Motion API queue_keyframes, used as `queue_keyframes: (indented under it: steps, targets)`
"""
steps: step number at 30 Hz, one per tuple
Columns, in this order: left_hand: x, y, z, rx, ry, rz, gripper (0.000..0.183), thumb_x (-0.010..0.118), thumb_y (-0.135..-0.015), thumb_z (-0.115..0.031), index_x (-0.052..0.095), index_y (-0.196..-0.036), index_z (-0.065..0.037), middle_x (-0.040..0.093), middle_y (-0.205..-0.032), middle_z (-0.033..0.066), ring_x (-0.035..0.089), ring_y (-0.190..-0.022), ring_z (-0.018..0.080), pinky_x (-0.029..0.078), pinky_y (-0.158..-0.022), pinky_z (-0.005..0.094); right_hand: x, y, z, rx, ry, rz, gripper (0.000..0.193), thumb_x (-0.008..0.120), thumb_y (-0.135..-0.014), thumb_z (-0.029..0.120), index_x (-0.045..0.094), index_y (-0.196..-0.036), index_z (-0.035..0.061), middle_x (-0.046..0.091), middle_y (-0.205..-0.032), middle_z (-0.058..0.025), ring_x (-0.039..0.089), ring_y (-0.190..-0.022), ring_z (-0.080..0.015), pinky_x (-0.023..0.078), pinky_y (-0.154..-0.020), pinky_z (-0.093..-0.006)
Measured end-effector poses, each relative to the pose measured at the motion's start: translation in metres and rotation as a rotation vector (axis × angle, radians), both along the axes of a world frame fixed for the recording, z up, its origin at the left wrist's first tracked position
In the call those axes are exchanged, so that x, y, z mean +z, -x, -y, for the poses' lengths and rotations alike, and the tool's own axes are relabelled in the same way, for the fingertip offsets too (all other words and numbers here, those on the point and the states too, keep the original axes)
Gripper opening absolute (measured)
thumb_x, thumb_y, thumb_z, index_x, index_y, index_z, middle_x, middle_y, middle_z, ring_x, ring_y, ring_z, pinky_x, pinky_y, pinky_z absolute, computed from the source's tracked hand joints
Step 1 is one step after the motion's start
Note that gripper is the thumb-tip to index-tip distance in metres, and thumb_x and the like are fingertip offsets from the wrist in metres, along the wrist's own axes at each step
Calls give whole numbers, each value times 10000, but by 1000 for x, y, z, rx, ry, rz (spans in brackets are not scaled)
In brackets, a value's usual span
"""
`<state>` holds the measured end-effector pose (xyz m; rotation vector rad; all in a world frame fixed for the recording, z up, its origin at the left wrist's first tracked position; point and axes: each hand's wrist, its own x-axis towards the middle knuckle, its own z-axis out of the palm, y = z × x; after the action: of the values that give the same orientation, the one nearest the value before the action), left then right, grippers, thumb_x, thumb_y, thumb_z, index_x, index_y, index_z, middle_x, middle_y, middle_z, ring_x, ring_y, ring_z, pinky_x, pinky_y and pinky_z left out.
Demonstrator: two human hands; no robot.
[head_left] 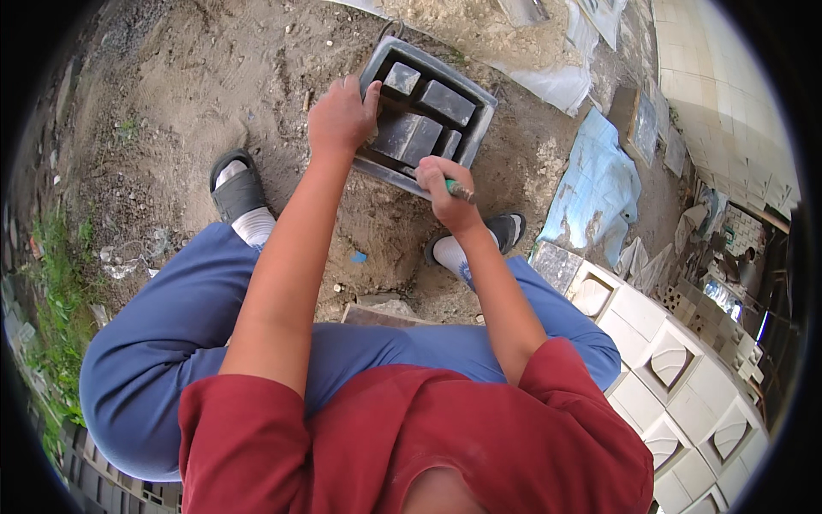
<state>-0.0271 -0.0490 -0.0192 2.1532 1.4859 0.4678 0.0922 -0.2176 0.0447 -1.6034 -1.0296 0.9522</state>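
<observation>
- Ahead of my feet, over bare dirt: grey tray, turned askew, raised dark blocks inside. Can't tell if its underside sits flat.
- Left side?
- Left hand is on the tray's left rim. Fingers clamped on it, thumb lapping over the edge. Undersides of the fingers hidden.
- Right?
- Right hand has a green-handled tool. Fingers wrapped tight round the handle, butt poking out on the right. Working end is at the tray's near edge; can't tell if it touches.
- Anything else on the tray?
- Wire loop by the far left corner. Far left block is paler than the rest.
- And around you?
- Dark sandals over white socks: left one apart from the tray, right one near its closest corner. Blue scrap on the dirt between them. Light-blue sheet off to the right, off-white blocks beside my right knee. Weeds far left.
</observation>
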Motion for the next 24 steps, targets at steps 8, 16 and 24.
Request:
queue_keyframes:
  steps: [8,16,24]
  targets:
    - [0,1,-1,3,29,-80,493,483,-1065,-535,624,-975,-71,733,-897,198,728,-791,422,580,-689,530,-16,-19,26,28,60,-127,445,483,-1111,181,414,-693,45,428,-670,16,387,-647,-102,371,-639,-295]
    - [0,-6,-4,39,52,-110,482,474,-1072,-521,624,-953,-80,736,-824,195,729,-751,421,575,-662,533,-8,-10,18,-43,73,-5,395,553,-1083,210,525,-744,10,414,-635,-34,401,-600,-133,354,-563,-337]
    - [0,-4,-4,50,47,-145,481,482,-1068,-522,633,-951,-80,739,-811,196,734,-748,412,577,-654,526,-4,18,-17,-36,26,-51,416,543,-1097,225,504,-745,6,384,-638,-33,365,-619,-121,340,-564,-345]
